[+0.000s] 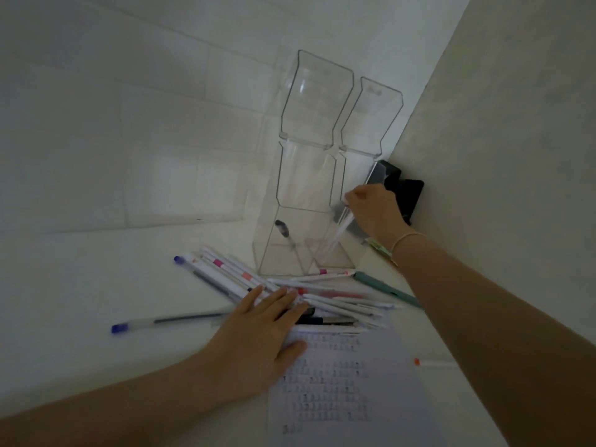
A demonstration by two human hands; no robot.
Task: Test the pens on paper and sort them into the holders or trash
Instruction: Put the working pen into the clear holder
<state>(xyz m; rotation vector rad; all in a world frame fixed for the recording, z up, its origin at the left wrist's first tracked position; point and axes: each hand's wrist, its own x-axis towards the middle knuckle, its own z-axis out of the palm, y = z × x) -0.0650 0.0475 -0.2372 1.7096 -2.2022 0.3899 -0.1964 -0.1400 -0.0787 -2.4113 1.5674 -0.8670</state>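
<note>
Two tall clear holders stand side by side with lids up, the left holder (283, 233) and the right holder (346, 175). A dark pen (283, 232) lies inside the left one. My right hand (375, 209) is over the right holder's mouth, pinching a clear pen (335, 238) that points down into it, blurred. My left hand (261, 333) rests flat, fingers spread, on a pile of white pens (325, 296) and the top of a scribbled paper sheet (342, 388).
Blue-capped pens (161, 322) lie loose to the left on the white table. A teal pen (387, 288) lies at the right of the pile, an orange-tipped pen (432, 362) beside the paper. A black object (408, 191) sits behind the holders against the wall.
</note>
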